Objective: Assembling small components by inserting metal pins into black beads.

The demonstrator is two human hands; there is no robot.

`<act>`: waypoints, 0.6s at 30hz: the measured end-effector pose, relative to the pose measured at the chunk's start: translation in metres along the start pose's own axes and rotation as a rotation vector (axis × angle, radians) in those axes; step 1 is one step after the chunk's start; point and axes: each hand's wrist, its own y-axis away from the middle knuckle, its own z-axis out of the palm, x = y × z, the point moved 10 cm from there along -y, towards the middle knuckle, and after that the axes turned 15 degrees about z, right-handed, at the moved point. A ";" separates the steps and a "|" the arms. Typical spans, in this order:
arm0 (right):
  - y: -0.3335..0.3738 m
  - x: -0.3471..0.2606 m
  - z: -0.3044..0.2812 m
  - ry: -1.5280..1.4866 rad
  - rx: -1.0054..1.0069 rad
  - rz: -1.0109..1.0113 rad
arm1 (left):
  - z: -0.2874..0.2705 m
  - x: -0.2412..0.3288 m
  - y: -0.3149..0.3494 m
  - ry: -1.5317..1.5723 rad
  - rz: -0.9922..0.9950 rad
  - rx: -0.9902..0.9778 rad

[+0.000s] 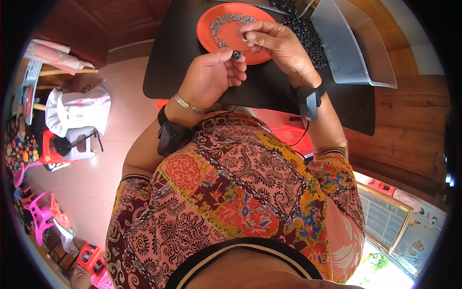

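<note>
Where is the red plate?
Head view, top centre: the red plate sits on the black table, left of the small black parts, partly hidden by the right hand.

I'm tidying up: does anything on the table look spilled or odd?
Nothing clearly stands out: the small grey pieces lie on the red plate, and the black parts are heaped to its right.
</note>
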 end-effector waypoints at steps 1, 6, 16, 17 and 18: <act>0.002 0.001 0.006 -0.079 -0.045 0.000 | 0.004 0.001 -0.001 0.018 0.009 -0.020; 0.014 0.001 0.017 -0.156 -0.100 0.004 | 0.013 0.004 -0.002 0.033 0.033 -0.066; 0.017 0.001 0.021 -0.196 -0.118 -0.057 | 0.012 0.004 -0.002 0.040 0.025 -0.066; 0.017 0.001 0.020 -0.199 -0.114 -0.061 | 0.012 0.003 -0.001 0.036 0.023 -0.070; 0.018 0.001 0.018 -0.192 -0.089 -0.060 | 0.012 0.004 -0.001 0.039 0.029 -0.057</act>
